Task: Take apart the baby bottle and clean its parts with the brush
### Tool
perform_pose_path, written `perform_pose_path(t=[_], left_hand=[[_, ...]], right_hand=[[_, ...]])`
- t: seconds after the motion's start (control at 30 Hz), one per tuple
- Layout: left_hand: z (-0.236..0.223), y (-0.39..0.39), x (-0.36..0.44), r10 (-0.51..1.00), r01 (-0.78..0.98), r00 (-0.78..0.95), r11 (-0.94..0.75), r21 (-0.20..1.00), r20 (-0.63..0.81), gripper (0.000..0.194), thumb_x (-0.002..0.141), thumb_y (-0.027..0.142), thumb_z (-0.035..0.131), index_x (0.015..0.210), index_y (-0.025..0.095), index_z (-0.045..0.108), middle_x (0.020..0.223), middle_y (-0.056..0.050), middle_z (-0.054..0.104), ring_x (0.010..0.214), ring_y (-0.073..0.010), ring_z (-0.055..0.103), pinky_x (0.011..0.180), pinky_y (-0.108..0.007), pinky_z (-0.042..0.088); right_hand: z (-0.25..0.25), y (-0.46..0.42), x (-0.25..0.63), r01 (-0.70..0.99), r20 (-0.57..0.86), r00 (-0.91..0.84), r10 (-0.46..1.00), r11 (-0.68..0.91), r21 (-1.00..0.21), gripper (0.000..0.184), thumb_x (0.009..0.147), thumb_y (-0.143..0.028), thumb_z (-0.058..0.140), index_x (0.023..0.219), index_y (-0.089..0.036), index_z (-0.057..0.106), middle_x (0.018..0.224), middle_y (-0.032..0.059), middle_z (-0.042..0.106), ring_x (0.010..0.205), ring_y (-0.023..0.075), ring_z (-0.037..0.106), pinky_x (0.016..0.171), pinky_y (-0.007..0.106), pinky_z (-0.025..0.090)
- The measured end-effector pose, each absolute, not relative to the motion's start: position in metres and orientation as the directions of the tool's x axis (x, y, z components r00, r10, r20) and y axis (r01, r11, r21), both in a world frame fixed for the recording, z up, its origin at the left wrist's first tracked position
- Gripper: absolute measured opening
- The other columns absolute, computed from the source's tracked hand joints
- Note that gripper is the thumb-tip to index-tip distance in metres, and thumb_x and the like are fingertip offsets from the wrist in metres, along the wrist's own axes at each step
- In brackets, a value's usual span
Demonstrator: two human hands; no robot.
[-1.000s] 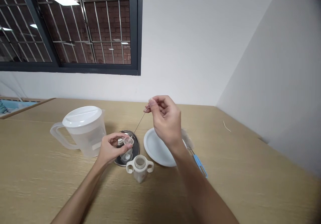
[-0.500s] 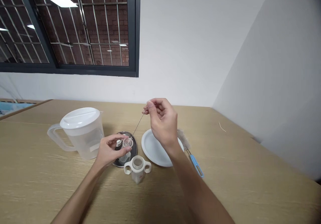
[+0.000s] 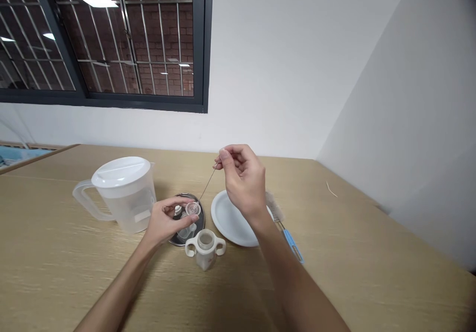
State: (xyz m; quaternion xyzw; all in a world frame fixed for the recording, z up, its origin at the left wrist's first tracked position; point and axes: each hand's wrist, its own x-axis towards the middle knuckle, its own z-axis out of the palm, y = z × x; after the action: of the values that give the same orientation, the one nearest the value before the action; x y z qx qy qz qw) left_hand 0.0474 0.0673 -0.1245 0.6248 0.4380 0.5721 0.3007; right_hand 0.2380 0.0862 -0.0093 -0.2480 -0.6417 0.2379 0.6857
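Note:
My left hand (image 3: 165,223) pinches a small clear round bottle part (image 3: 193,208), like a nipple or lid piece, between thumb and fingers. Up and to the right, my right hand (image 3: 243,176) grips the upper end of a thin wire rod (image 3: 208,182). Its lower tip reaches into the middle of the clear part; whether it has bristles is too fine to see. Below stands a white two-handled baby bottle (image 3: 205,250), upright with its mouth uncovered. Behind my left fingers lies a round metal tray (image 3: 202,223) with small clear and white pieces on it.
At left stands a translucent lidded pitcher (image 3: 128,198). A white plate (image 3: 230,223) sits partly under my right forearm. Beyond it lies a bottle brush with a blue handle (image 3: 293,245). A thin pale strip (image 3: 330,189) rests farther right. The wall runs along the table's back.
The view has shifted slightly. My left hand has tilted the clear part a little, while the wire rod's tip stays in it. My right hand keeps the same grip.

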Motion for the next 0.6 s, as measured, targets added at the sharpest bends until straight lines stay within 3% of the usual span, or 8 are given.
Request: perform_pose_path(t=[0.33, 0.6], left_hand=[[-0.122, 0.068, 0.049, 0.917, 0.102, -0.048, -0.390, 0.915, 0.396, 0.040, 0.059, 0.025, 0.088, 0.096, 0.017, 0.076, 0.097, -0.009, 0.077, 0.090, -0.0224, 0.072, 0.081, -0.029, 0.057], [-0.123, 0.070, 0.050, 0.920, 0.127, -0.066, -0.377, 0.917, 0.387, 0.041, 0.058, 0.027, 0.089, 0.095, 0.016, 0.077, 0.096, -0.010, 0.077, 0.089, -0.0233, 0.071, 0.081, -0.031, 0.056]], right_hand=[[-0.004, 0.073, 0.245, -0.007, 0.834, -0.075, 0.547, 0.836, -0.549, 0.005, 0.095, -0.024, 0.055, 0.094, -0.019, 0.058, 0.082, -0.0003, 0.064, 0.077, 0.0112, 0.065, 0.075, 0.029, 0.057], [-0.004, 0.072, 0.242, 0.035, 0.859, -0.099, 0.503, 0.864, -0.502, 0.004, 0.094, -0.020, 0.055, 0.095, -0.019, 0.059, 0.083, 0.0002, 0.064, 0.077, 0.0113, 0.065, 0.076, 0.029, 0.057]])
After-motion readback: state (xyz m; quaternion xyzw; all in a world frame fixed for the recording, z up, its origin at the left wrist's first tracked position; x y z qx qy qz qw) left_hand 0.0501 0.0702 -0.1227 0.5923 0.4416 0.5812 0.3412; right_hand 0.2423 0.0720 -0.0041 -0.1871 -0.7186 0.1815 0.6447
